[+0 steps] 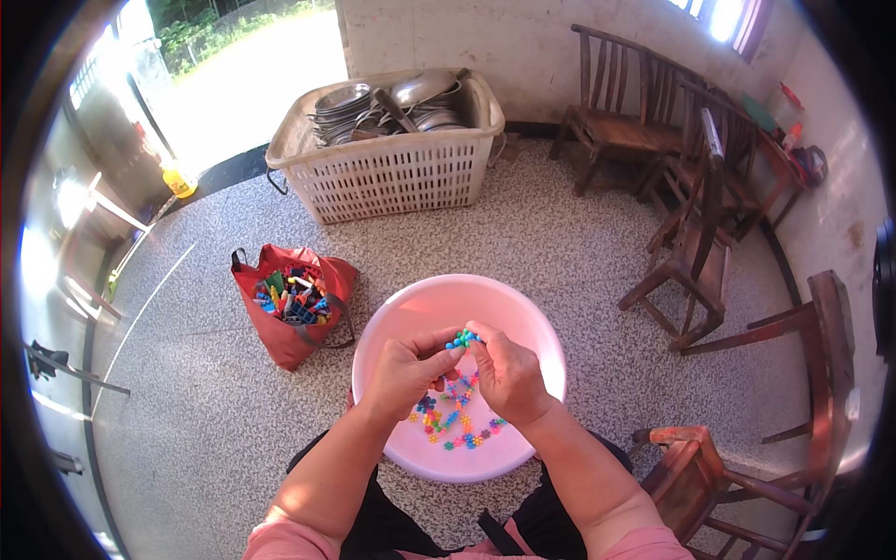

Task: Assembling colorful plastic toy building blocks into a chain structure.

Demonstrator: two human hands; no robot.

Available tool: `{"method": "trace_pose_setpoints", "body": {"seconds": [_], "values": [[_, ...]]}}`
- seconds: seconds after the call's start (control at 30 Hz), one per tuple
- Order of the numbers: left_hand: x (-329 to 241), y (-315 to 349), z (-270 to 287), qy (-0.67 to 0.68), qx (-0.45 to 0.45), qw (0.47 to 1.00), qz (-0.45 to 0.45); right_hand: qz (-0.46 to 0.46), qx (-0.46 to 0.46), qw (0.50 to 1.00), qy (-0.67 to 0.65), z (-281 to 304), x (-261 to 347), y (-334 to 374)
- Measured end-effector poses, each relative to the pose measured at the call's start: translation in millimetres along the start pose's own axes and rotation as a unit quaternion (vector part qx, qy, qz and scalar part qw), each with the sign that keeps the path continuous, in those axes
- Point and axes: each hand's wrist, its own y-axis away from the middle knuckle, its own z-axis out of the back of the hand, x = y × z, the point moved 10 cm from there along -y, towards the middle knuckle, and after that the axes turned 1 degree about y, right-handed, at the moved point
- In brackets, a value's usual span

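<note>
Above a pink plastic basin (371,322), both my hands meet at a small cluster of blue and green flower-shaped plastic beads (462,340). My left hand (411,369) pinches the cluster from the left between thumb and fingers. From the right, my right hand (506,373) pinches the same cluster with its fingertips. Below them in the basin lie several colourful flower-shaped beads (465,422), some in chains and some loose. My hands and wrists hide part of the basin's floor.
Left of the basin stands a red bag (280,331) full of colourful plastic pieces. A white slatted crate (392,177) with metal bowls and lids is farther back. Wooden chairs (691,271) line the right side. A yellow bottle (177,179) stands by the doorway.
</note>
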Motion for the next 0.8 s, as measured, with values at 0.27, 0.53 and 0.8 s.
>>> {"method": "trace_pose_setpoints", "body": {"seconds": [0.27,0.53,0.8], "values": [[-4.6,0.9,-5.0,0.011,0.006,1.0,0.0,-0.006,-0.026,0.999,-0.042,1.3,-2.9,0.1],[-2.1,2.0,-3.1,0.026,-0.01,1.0,-0.004,-0.046,-0.026,0.995,-0.086,0.1,-7.8,-2.3],[-1.0,-1.5,-2.6,0.018,0.001,1.0,-0.017,-0.058,0.011,0.992,-0.112,-6.7,-11.2,-1.7]]}}
